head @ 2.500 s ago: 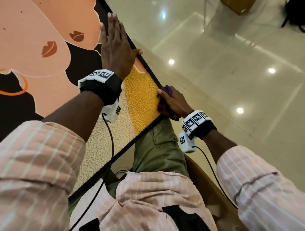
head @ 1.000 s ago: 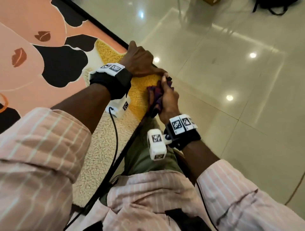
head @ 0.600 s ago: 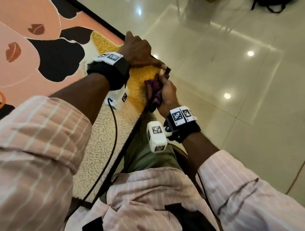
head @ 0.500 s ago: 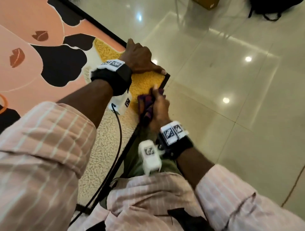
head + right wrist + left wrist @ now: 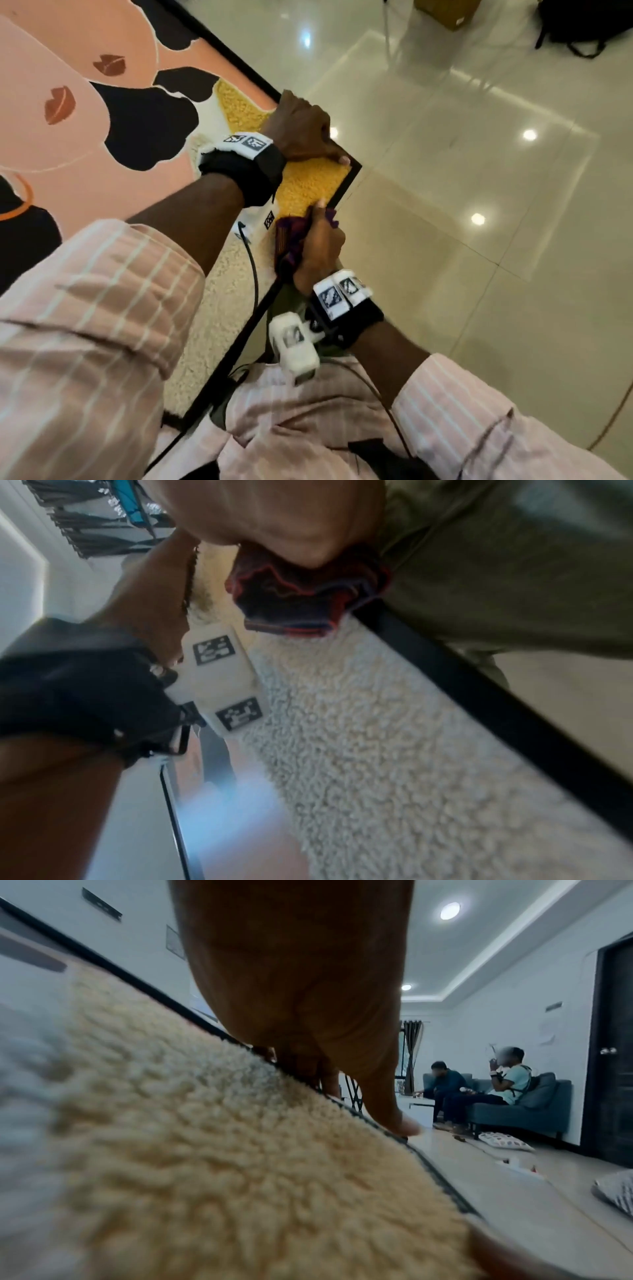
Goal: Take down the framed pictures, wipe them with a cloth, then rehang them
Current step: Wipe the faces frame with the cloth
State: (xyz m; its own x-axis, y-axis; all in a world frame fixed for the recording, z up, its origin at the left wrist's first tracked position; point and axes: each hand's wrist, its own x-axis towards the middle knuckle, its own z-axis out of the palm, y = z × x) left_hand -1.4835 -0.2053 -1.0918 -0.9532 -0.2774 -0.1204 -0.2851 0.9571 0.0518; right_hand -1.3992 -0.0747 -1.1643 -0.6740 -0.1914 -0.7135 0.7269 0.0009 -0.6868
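Note:
A large black-framed picture with peach faces, black shapes and tufted yellow and cream patches lies tilted across my lap. My left hand grips its far edge near the corner, thumb on the glass and fingers curled over the frame. My right hand holds a folded purple cloth wrapped over the near frame edge, just below that corner. In the right wrist view the cloth sits bunched under my palm against the black frame.
Glossy cream floor tiles spread to the right. A cardboard box and a black bag lie at the far top. Two people sit on a blue sofa beside a dark door. My green trousers are under the frame.
My left hand went from lying flat on the glass to gripping the frame edge by the corner. My right hand slid the cloth from the corner back along the near edge towards me.

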